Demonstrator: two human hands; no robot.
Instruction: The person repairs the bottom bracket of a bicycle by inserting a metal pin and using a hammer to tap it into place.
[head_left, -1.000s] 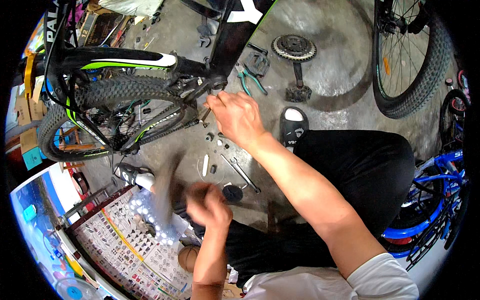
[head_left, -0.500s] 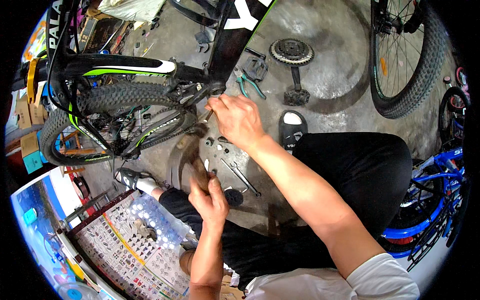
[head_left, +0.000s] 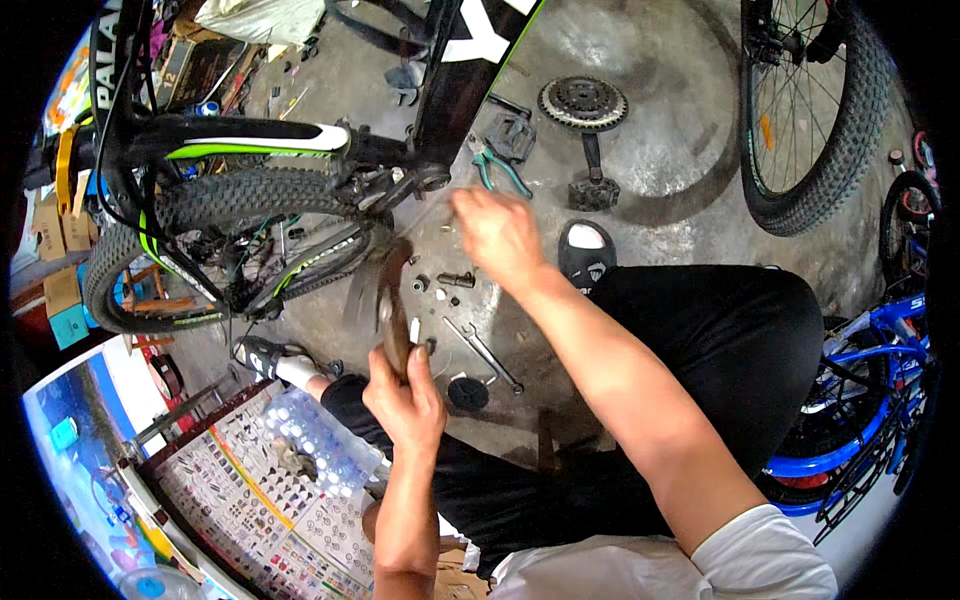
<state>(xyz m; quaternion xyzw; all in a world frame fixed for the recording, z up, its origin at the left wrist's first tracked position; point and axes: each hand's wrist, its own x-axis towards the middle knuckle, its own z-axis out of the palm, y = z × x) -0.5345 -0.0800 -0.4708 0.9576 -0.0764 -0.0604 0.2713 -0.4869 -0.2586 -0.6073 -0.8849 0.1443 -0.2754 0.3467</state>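
My left hand (head_left: 406, 398) grips the handle of a hammer (head_left: 392, 315), whose blurred head is raised beside the rear wheel of the black bicycle (head_left: 443, 110). My right hand (head_left: 498, 230) has curled fingers just right of and below the bottom bracket (head_left: 428, 180); whatever they hold is blurred or hidden. On the floor beneath lie a dark cylindrical metal piece (head_left: 456, 279), a wrench (head_left: 483, 353), a black disc (head_left: 468, 394) and several small parts. Pliers (head_left: 503, 167) and a loose pedal (head_left: 510, 137) lie behind my right hand.
A crankset with chainring (head_left: 585, 100) lies farther back. A second wheel (head_left: 855, 130) stands at right, a blue bicycle (head_left: 830, 460) at lower right. A printed board (head_left: 235, 505) with a bubbly plastic pack (head_left: 315, 440) is at lower left; cardboard boxes (head_left: 60, 220) are at far left.
My right hand has shifted right, away from the bottom bracket. My left hand and hammer moved slightly left. A dark cylindrical piece now shows on the floor below my right hand.
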